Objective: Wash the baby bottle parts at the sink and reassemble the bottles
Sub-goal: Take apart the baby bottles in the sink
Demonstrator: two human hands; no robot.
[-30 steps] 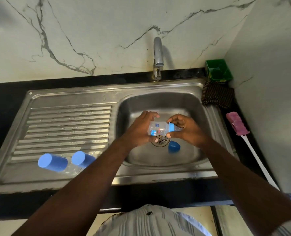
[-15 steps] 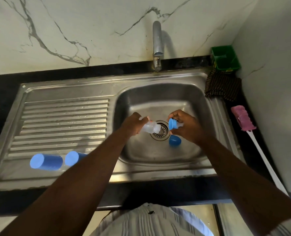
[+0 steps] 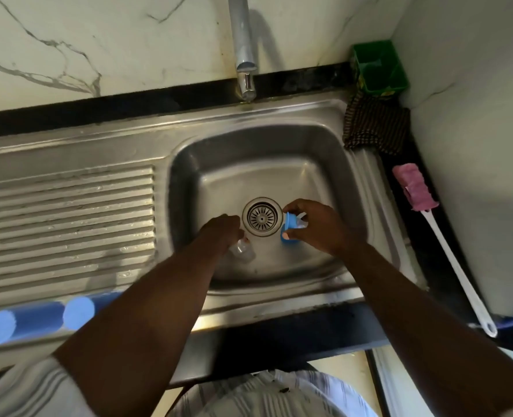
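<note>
Far left, on the drainboard (image 3: pixel 68 212), two blue-capped bottles (image 3: pixel 23 322) lie on their sides near the front edge, blurred, one just beside the other. Moving in, the left hand (image 3: pixel 219 233) is low in the sink basin (image 3: pixel 249 164), fingers curled round a clear bottle body (image 3: pixel 243 249). The body looks empty, though blur hides the detail.

Past the drain strainer (image 3: pixel 262 217), the right hand (image 3: pixel 318 227) pinches a blue collar ring (image 3: pixel 291 221) between fingers and thumb, its clear teat pointing toward the palm. Under it a loose blue cap (image 3: pixel 292 242) lies on the basin floor. The basin holds no pooled water, and nothing visibly runs from the tap (image 3: pixel 243 55).

The step looks like taking the bottle apart for washing. It would be done well by laying the pieces clear of the drain and then starting the water.

On the right, a bottle brush (image 3: pixel 417 191) lies on the counter, ready for use. In the corner stands a green tub (image 3: pixel 380 67); its contents cannot be made out.
</note>
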